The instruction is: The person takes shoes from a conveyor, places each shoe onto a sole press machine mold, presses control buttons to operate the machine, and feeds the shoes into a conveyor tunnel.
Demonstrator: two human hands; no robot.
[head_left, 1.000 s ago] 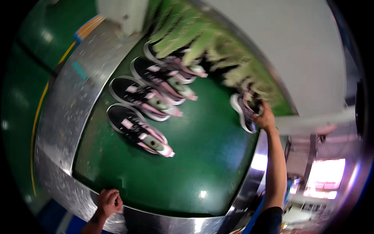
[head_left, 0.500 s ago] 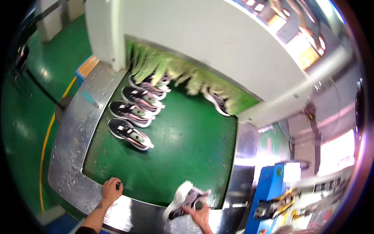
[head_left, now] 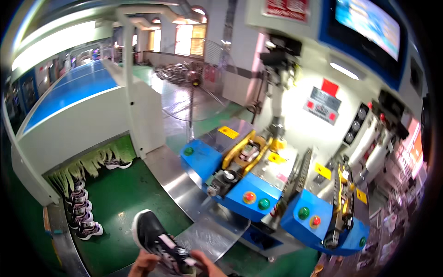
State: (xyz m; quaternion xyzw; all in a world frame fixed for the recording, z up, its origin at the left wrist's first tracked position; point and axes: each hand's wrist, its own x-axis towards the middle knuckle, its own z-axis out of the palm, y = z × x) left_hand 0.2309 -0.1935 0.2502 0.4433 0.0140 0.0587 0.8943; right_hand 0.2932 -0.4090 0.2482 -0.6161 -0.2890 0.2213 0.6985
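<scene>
Probably for steadiness, shoe (head_left: 154, 233) sits two-handed at bottom centre of the frame, left fingers (head_left: 146, 260) grasping its side, right fingers (head_left: 201, 258) grasping near the heel, toe free and pointing up-frame.

At eleven o'clock, bright windows (head_left: 183, 40) are glowing in a pale wall (head_left: 169, 39), and a standing fan (head_left: 195, 80) is rising below them. A long white light (head_left: 57, 42) is shining at ten o'clock, a short strip lamp (head_left: 344, 70) at two. Green floor (head_left: 297, 263) is showing at five o'clock.
</scene>
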